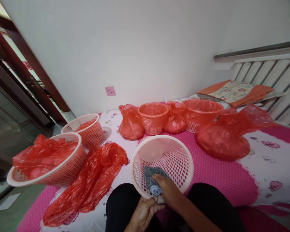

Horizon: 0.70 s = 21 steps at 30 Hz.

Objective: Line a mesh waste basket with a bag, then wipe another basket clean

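A white mesh basket (183,162) lies tilted toward me on the pink bedspread, between my knees. Inside it sits a grey-blue cloth (151,178). My right hand (168,190) reaches into the basket and presses its fingers on the cloth's near end, closed around it. My left hand (143,211) grips the basket's near rim from below, fingers curled.
A loose red plastic bag (89,183) lies left of the basket. Two white baskets (70,167) (93,132) with red bags sit at left. Orange baskets (153,117) (200,112) and filled red bags (130,124) (222,138) line the back. The bed edge drops at left.
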{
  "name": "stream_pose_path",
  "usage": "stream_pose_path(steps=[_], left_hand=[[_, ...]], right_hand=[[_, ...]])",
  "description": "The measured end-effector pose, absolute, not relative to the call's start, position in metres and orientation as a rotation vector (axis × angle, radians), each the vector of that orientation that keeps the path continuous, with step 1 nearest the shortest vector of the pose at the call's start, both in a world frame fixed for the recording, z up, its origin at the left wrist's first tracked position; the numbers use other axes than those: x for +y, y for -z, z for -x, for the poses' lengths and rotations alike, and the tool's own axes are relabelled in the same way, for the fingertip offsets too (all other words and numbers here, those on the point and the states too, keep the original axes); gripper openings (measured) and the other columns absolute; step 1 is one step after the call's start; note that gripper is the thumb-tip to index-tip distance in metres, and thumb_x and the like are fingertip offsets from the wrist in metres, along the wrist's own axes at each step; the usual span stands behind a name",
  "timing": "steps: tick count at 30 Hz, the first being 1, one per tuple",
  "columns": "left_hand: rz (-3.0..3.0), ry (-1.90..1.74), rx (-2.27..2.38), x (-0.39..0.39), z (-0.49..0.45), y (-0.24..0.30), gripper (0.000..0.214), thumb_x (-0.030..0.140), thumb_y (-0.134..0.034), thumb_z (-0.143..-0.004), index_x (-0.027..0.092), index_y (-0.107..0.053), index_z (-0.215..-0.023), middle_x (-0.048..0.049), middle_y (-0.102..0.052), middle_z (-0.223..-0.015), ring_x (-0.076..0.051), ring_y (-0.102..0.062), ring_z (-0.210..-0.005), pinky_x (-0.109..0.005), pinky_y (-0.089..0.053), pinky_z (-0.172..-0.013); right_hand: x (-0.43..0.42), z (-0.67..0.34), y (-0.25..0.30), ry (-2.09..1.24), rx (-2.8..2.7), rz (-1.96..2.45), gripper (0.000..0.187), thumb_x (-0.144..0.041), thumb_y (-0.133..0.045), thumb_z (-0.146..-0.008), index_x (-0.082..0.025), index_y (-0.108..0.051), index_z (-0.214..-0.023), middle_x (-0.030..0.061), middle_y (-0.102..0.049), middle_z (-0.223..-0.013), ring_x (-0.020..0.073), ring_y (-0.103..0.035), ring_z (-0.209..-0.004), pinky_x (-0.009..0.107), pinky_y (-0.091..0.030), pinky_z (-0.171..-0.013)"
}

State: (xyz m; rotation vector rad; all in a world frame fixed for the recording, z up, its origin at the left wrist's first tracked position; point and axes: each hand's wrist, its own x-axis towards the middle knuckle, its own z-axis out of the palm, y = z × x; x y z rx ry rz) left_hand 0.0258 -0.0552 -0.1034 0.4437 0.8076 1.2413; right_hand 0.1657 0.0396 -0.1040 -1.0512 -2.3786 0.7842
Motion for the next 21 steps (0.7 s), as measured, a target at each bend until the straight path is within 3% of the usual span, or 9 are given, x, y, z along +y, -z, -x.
stream_pose_path(steps=[4,8,18,21], left_hand=[[-0.454,-1.226,0.804,-0.056,-0.027,0.099,0.039,0.018,-0.09,-0.065,0.014,-0.078,-0.102,-0.0146,-0.081,-0.1,-0.036,-0.071,-0.113,-0.05,-0.05,-0.105],[-0.446,-1.226,0.831,-0.056,-0.029,0.098,0.045,0.011,-0.091,-0.061,0.015,-0.077,-0.103,-0.0134,-0.08,-0.106,-0.033,-0.071,-0.113,-0.048,-0.05,-0.106],[-0.425,-1.28,0.883,-0.056,-0.027,0.095,0.047,0.039,-0.096,-0.062,0.018,-0.078,-0.101,-0.0112,-0.08,-0.101,-0.029,-0.072,-0.1,-0.045,-0.053,-0.099],[-0.438,-1.289,0.879,-0.055,-0.026,0.096,0.04,0.036,-0.094,-0.064,0.019,-0.079,-0.097,-0.0101,-0.08,-0.096,-0.029,-0.072,-0.101,-0.046,-0.053,-0.099]], right_hand=[[0.027,-0.176,0.097,-0.81,-2.377,1.013,0.064,-0.026,-0.064,-0.078,-0.018,-0.063,-0.142,0.0169,-0.063,-0.145,0.0367,-0.06,-0.133,0.052,-0.047,-0.113],[0.013,-0.18,0.095,-0.811,-2.359,0.953,0.063,-0.021,-0.059,-0.083,-0.014,-0.059,-0.145,0.0196,-0.061,-0.146,0.0341,-0.058,-0.135,0.05,-0.046,-0.115],[-0.018,-0.171,0.077,-0.872,-2.199,0.772,0.068,-0.006,-0.042,-0.089,-0.024,-0.047,-0.154,0.0115,-0.061,-0.148,0.0256,-0.058,-0.136,0.051,-0.046,-0.116],[-0.018,-0.182,0.08,-0.798,-2.237,0.678,0.066,-0.007,-0.044,-0.089,-0.026,-0.047,-0.152,0.0104,-0.062,-0.146,0.026,-0.058,-0.135,0.049,-0.047,-0.115]])
